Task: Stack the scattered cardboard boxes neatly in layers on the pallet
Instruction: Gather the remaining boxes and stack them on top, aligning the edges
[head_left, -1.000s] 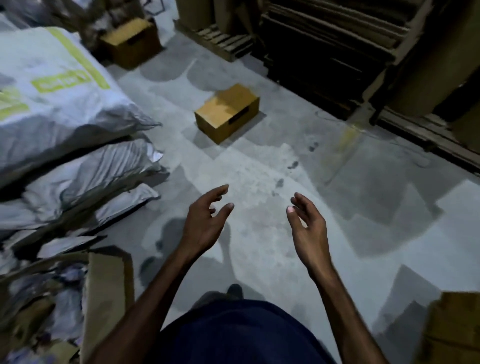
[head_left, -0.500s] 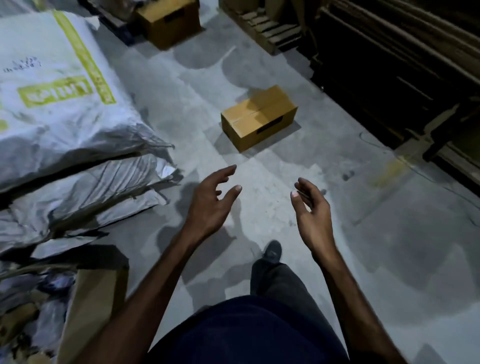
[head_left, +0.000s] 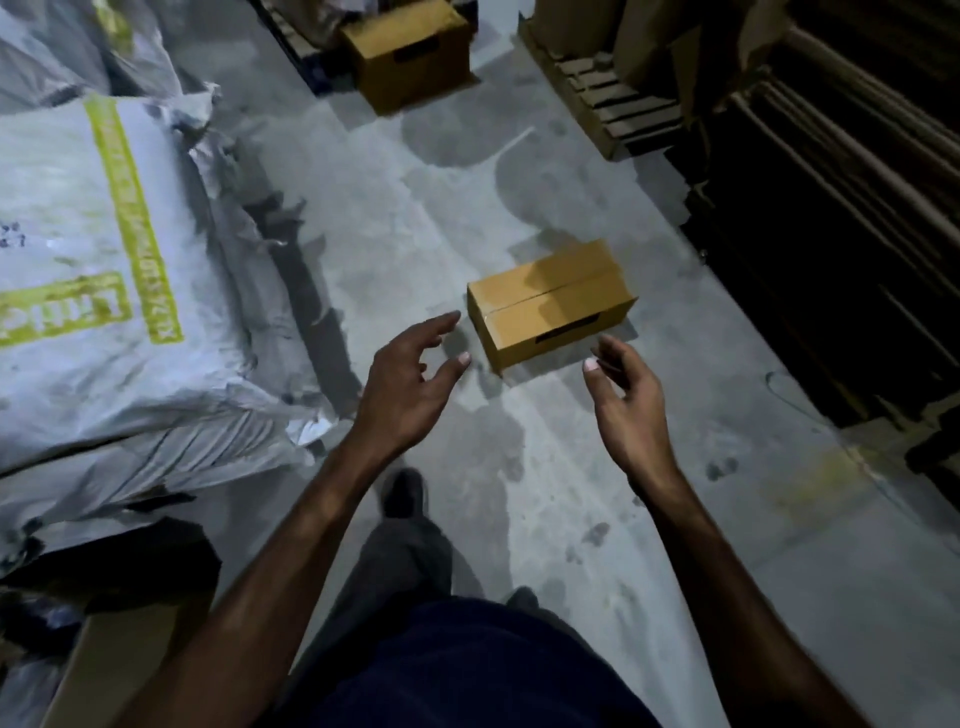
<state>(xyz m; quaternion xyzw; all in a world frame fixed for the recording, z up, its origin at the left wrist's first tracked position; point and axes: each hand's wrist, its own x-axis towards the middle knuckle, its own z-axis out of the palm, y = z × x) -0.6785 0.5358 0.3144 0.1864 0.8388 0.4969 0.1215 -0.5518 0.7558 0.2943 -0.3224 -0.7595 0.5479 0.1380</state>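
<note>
Just ahead of both hands, a closed cardboard box (head_left: 550, 304) is seen lying flat on the concrete floor (head_left: 597, 467), its long axis slanted from near-left to far-right. Neither grip is closed: the left hand (head_left: 410, 384) and right hand (head_left: 626, 400) are held spread, empty, just short of the box, roughly equally near.

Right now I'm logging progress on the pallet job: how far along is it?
Done: nothing that shows; no stacked layers are in view. In hand: nothing yet; the left hand and right hand are open and empty, reaching toward the near box on the floor without touching it. Left: that box, plus the far box lying beyond it.
</note>
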